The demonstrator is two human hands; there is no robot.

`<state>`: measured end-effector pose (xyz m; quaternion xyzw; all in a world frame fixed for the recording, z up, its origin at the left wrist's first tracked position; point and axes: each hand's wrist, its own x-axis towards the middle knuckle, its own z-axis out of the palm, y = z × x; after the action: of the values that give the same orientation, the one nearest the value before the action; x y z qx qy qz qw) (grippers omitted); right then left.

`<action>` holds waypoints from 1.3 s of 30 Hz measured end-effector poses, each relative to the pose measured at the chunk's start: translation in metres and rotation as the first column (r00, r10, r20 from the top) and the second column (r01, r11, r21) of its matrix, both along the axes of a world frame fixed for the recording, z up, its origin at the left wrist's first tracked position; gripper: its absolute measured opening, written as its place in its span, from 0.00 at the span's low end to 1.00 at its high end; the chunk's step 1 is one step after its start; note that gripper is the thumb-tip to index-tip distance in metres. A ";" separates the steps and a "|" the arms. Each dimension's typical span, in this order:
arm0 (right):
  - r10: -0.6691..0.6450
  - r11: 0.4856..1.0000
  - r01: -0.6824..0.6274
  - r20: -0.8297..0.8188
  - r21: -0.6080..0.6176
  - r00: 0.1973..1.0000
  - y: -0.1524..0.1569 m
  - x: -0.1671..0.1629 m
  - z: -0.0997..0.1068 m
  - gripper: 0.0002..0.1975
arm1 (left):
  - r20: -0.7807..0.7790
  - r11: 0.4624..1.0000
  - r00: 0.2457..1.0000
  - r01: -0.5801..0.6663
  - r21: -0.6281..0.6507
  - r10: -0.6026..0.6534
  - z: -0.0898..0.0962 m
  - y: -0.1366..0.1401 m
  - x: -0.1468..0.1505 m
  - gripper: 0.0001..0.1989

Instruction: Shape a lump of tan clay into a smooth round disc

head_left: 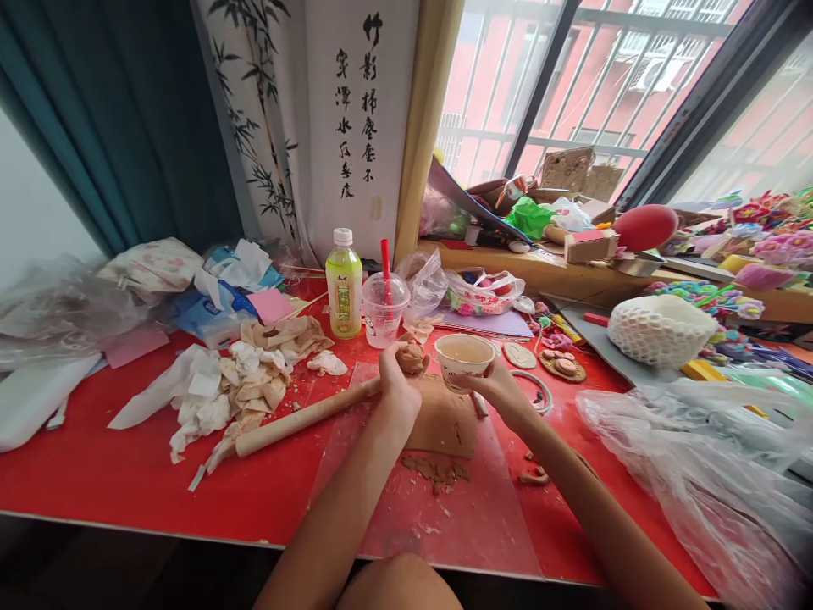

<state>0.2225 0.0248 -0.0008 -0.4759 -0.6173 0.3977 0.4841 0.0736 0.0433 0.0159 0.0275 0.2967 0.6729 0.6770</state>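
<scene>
My left hand (401, 377) is closed around a small brown lump of clay (412, 359), held above the table. Beside it, my right hand (499, 388) grips a paper bowl (466, 349) by its right side, tilted slightly toward me so its pale inside shows. Below both hands lies a curved block of brown clay (441, 424) on a clear plastic sheet (406, 525). Clay crumbs (436, 473) are scattered in front of the block. A wooden rolling pin (305, 419) lies to the left, its far end near my left wrist.
Crumpled tissues (235, 381) cover the red table's left side. A drink bottle (344, 292) and a plastic cup with a red straw (384, 309) stand behind my hands. Clear plastic bags (692, 457) and a net-wrapped white object (660, 330) lie at right. Craft items crowd the windowsill.
</scene>
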 end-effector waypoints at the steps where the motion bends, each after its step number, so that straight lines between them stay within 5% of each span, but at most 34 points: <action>1: -0.003 1.000 0.003 0.006 0.000 1.000 0.000 0.001 0.000 0.30 | -0.009 1.000 1.000 -0.008 0.004 0.008 -0.001 0.000 0.001 0.05; 17: 0.008 1.000 -0.008 0.049 0.003 0.999 -0.006 0.000 0.007 0.31 | -0.130 0.984 0.991 0.040 0.173 -0.018 0.000 -0.007 0.008 0.14; 26: -0.012 1.000 0.013 0.041 -0.024 0.999 -0.010 0.001 0.015 0.26 | -0.036 0.994 0.999 0.038 0.105 -0.034 0.001 -0.010 0.015 0.03; 39: -0.047 0.998 0.051 0.130 -0.024 0.990 -0.014 0.000 0.015 0.25 | 0.042 0.993 0.994 0.095 0.068 -0.098 -0.002 -0.009 0.012 0.09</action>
<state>0.2226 0.0110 0.0145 -0.5223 -0.6300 0.3625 0.4461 0.0852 0.0347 0.0137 0.0492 0.2572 0.6493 0.7140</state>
